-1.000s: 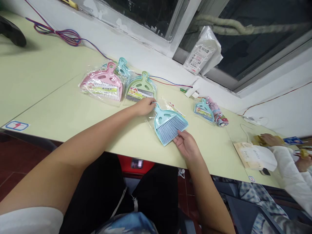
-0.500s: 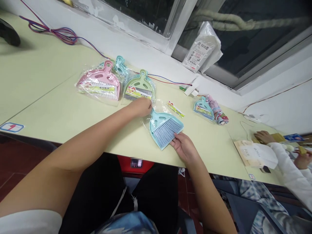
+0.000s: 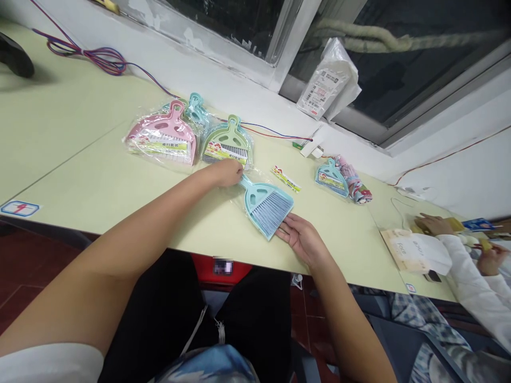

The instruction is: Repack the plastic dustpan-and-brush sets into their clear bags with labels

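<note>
A light-blue dustpan (image 3: pixel 251 198) with a grey-bristled brush (image 3: pixel 272 208) nested in it lies tilted over the table, clear plastic film around its handle side. My left hand (image 3: pixel 229 173) is closed at the end of the handle; its fingertips are mostly hidden, so I cannot tell how much film is in the grip. At the bristle end, my right hand (image 3: pixel 301 239) has its fingers loosely extended against the dustpan's lower right edge. Just behind my left hand sit a bagged green dustpan set (image 3: pixel 233 139) and a bagged pink one (image 3: pixel 170 127).
A loose printed label strip (image 3: pixel 285 178) lies beyond the dustpan. Farther right are another bagged blue set (image 3: pixel 331 178) and a patterned cloth roll (image 3: pixel 353 181). Cables (image 3: pixel 99 58) run along the wall. At the far right, another person's hand (image 3: pixel 433 223) rests near a tissue pack (image 3: pixel 403 250).
The dustpan and brush have shifted slightly left and up together with my left hand. My right thumb has come off the bristles to the dustpan's edge.
</note>
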`<state>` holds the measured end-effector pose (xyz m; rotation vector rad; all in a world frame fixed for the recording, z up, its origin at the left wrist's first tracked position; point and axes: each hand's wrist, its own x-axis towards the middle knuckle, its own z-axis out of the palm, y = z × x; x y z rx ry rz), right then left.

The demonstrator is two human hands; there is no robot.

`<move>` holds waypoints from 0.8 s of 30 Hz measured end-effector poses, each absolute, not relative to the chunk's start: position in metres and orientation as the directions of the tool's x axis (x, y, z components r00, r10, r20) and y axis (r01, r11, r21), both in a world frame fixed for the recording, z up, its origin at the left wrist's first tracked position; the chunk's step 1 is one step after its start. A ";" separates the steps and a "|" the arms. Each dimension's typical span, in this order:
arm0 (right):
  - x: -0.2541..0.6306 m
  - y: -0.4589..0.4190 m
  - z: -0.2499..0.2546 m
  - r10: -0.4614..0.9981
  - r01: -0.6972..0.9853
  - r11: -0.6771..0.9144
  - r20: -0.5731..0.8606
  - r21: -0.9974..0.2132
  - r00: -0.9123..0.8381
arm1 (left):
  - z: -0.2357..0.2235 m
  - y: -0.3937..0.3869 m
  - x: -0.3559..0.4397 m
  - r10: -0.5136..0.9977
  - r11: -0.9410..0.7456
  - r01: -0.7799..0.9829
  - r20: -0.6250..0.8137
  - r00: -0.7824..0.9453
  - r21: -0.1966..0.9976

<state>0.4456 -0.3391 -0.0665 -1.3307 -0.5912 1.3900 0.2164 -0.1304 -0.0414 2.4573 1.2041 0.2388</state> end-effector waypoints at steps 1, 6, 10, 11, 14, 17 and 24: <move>0.446 -0.340 -0.067 0.902 -0.349 -0.301 -0.384 -0.887 0.198 | -0.043 -0.129 0.216 0.789 -0.552 0.719 -0.016 0.615 0.422; 0.448 -0.340 -0.067 0.909 -0.357 -0.286 -0.370 -0.889 0.194 | -0.045 -0.126 0.216 0.799 -0.547 0.721 0.009 0.601 0.424; 0.453 -0.335 -0.066 0.910 -0.348 -0.299 -0.375 -0.889 0.176 | -0.045 -0.125 0.215 0.782 -0.575 0.712 0.014 0.623 0.403; 0.455 -0.333 -0.066 0.909 -0.338 -0.307 -0.379 -0.890 0.171 | -0.046 -0.125 0.215 0.779 -0.578 0.708 0.017 0.627 0.407; 0.467 -0.327 -0.064 0.895 -0.246 -0.355 -0.403 -0.902 0.189 | -0.046 -0.124 0.213 0.778 -0.578 0.701 0.023 0.628 0.418; 0.491 -0.311 -0.059 0.863 0.009 -0.417 -0.393 -0.909 0.316 | -0.045 -0.125 0.212 0.775 -0.586 0.698 0.034 0.631 0.411; 0.544 -0.214 -0.060 0.893 0.845 -0.290 0.190 -0.449 0.408 | -0.049 -0.123 0.214 0.783 -0.594 0.689 0.101 0.614 0.414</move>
